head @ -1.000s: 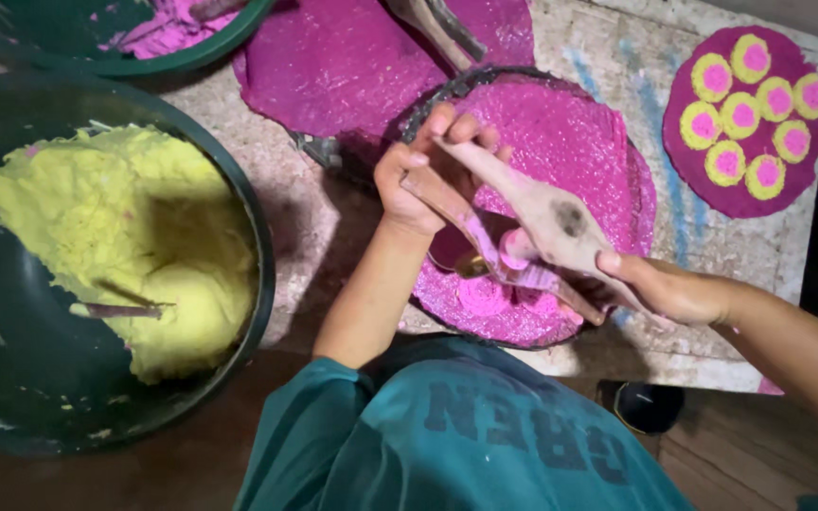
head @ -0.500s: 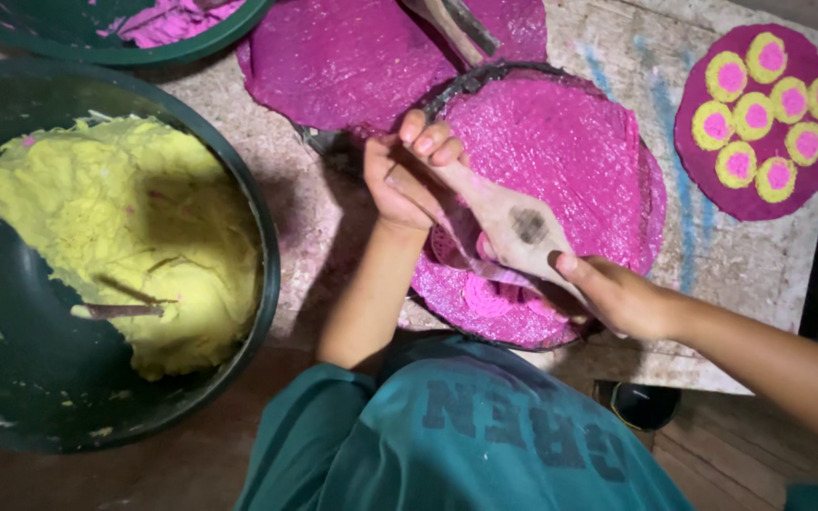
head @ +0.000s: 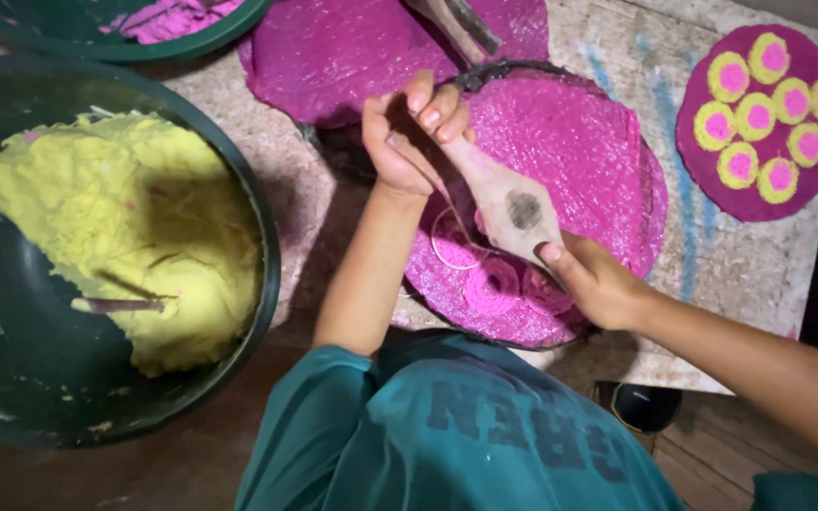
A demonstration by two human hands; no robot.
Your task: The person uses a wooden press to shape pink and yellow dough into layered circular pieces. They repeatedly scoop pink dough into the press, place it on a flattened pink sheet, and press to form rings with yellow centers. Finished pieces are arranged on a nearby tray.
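A large dark green basin (head: 239,203) stood at the left of the head view, holding a heaped mass of pale yellow dough (head: 106,227) with a thin stick (head: 115,305) lying across its lower part. A second green basin (head: 229,33), cut off by the top edge, held a smaller lump of pink dough (head: 158,17). Both sat beside a worn, speckled desk (head: 750,274) streaked with blue. On the desk a wide magenta sheet (head: 333,57) lay flat at the top, with a dark-handled tool (head: 461,26) resting on it. Just below, a round dark-rimmed tray (head: 485,78) carried another magenta sheet (head: 589,142), and small pink coils (head: 494,284) lay on its near part. At the far right of the desk, well apart from the tray, a round magenta mat (head: 702,175) bore seven small yellow rounds with pink centres (head: 757,115).

Over the tray, the person in a teal shirt (head: 447,426) worked a flat wooden paddle (head: 508,203) with a dark spot at its middle. The left hand (head: 414,132) was closed around the paddle's narrow upper end, fingers curled tight. The right hand (head: 598,279) gripped the lower, wider end, thumb pressed on the wood. The paddle lay tilted across the pink sheet, just above the coils; whether it touched them could not be told.
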